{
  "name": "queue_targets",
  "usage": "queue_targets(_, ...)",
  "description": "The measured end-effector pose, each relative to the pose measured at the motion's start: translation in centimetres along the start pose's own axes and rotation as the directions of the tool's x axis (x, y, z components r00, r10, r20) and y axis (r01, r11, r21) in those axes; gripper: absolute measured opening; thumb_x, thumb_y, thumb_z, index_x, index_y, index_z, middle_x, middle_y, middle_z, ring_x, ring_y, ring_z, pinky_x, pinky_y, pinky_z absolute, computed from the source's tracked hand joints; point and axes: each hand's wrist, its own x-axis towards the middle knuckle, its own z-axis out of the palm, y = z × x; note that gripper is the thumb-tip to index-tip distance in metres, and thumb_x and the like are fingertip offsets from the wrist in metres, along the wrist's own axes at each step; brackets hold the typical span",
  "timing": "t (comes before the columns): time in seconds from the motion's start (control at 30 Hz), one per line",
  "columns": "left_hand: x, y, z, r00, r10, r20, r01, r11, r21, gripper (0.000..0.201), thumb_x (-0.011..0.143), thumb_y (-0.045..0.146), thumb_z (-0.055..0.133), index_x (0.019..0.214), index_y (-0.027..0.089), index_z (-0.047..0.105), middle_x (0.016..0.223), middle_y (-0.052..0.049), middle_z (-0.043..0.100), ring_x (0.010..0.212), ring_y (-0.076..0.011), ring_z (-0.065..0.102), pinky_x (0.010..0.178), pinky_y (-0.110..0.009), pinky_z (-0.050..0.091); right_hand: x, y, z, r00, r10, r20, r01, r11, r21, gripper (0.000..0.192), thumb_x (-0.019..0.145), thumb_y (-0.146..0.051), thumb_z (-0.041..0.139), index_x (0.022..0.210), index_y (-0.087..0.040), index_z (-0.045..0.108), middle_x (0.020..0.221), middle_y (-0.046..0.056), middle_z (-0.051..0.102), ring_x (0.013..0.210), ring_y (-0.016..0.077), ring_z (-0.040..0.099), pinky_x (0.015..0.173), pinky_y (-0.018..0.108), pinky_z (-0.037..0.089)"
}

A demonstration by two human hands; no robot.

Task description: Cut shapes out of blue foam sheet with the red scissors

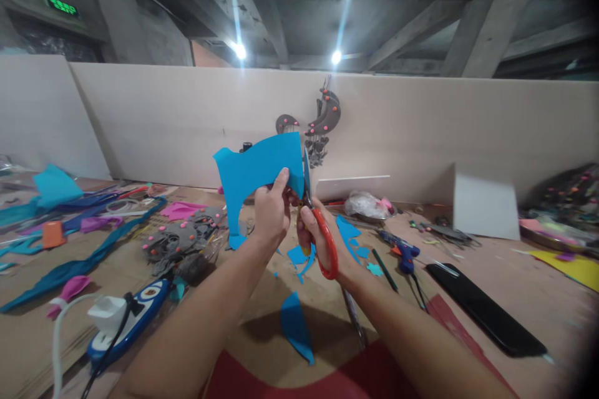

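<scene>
Both forearms raised mid-frame above table. Left hand (270, 212) pinches flat blue foam sheet (256, 176), upright, long axis tilted up-right. Right hand (312, 227) grips orange-handled scissors (322, 240), blades pointing up at sheet's right edge.

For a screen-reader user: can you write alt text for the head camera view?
A person's left hand holds up a blue foam sheet while the right hand cuts it with orange-handled scissors. Blue scraps, a glue gun and a black phone lie on the brown table.
</scene>
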Motion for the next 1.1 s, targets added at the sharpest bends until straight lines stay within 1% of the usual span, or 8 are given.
queue_targets(0.2,0.01,0.10,0.01,1.000,-0.010,0.012,0.010,0.999,-0.037,0.051,0.061,0.037,0.090,0.053,0.020,0.042,0.045,0.007,0.044,0.042,-0.0071,0.043,0.043,-0.023,0.032,-0.02,-0.09,-0.11,1.000,0.003,0.006,-0.003,0.999,0.039,0.044,0.082,-0.059,0.072,0.085,-0.024,0.047,0.063,-0.008,0.043,0.048,0.0086,0.039,0.044,0.022,0.034)
queue_targets(0.37,-0.01,0.16,-0.02,1.000,-0.026,0.013,0.026,0.999,-0.018,0.050,0.065,0.037,0.088,0.053,0.020,0.042,0.045,0.007,0.044,0.041,-0.0070,0.042,0.043,-0.023,0.031,-0.09,0.18,-0.08,1.000,0.009,-0.009,-0.009,0.999,0.044,0.044,0.082,-0.060,0.072,0.085,-0.024,0.046,0.062,-0.008,0.042,0.047,0.0088,0.037,0.043,0.022,0.033)
queue_targets(0.47,-0.06,0.18,0.09,0.999,-0.040,-0.002,0.040,0.999,-0.011,0.050,0.069,0.036,0.086,0.053,0.020,0.041,0.045,0.007,0.043,0.041,-0.0072,0.042,0.044,-0.024,0.031,-0.09,0.31,-0.06,1.000,0.002,-0.004,-0.002,0.998,0.062,0.043,0.082,-0.058,0.072,0.086,-0.025,0.046,0.062,-0.008,0.041,0.048,0.0091,0.037,0.043,0.022,0.033)
queue_targets(0.6,-0.09,0.14,0.15,0.999,-0.039,0.007,0.039,0.999,-0.023,0.049,0.070,0.034,0.086,0.053,0.020,0.042,0.045,0.008,0.042,0.041,-0.0074,0.043,0.044,-0.024,0.032,-0.07,0.31,0.00,1.000,-0.001,-0.007,0.002,0.997,0.077,0.041,0.082,-0.055,0.073,0.087,-0.025,0.046,0.062,-0.008,0.039,0.048,0.0090,0.037,0.042,0.021,0.033)
queue_targets(0.73,-0.08,0.11,0.12,0.999,-0.033,0.019,0.034,0.999,-0.036,0.047,0.068,0.034,0.087,0.054,0.020,0.044,0.045,0.008,0.043,0.041,-0.0073,0.043,0.044,-0.023,0.031,-0.08,0.17,0.07,1.000,0.002,-0.011,-0.001,0.997,0.076,0.039,0.083,-0.053,0.072,0.088,-0.025,0.047,0.061,-0.009,0.039,0.047,0.0087,0.037,0.041,0.021,0.032)
queue_targets(0.87,0.01,0.12,0.03,0.999,-0.037,0.018,0.038,0.999,-0.024,0.049,0.066,0.035,0.088,0.053,0.020,0.043,0.045,0.008,0.043,0.041,-0.0071,0.043,0.044,-0.023,0.032,-0.04,0.15,0.05,1.000,-0.007,-0.013,0.007,0.998,0.068,0.039,0.083,-0.052,0.073,0.086,-0.024,0.045,0.062,-0.009,0.040,0.047,0.0080,0.037,0.042,0.020,0.034)
queue_targets(1.1,0.45,0.00,-0.37,1.000,-0.009,0.026,0.010,1.000,-0.020,0.046,0.063,0.036,0.088,0.057,0.019,0.045,0.051,0.007,0.049,0.044,-0.0070,0.045,0.046,-0.024,0.034,-0.02,0.25,-0.13,0.999,-0.031,0.008,0.031,0.998,0.049,0.041,0.085,-0.053,0.072,0.083,-0.024,0.044,0.059,-0.009,0.039,0.044,0.0071,0.035,0.038,0.019,0.031)
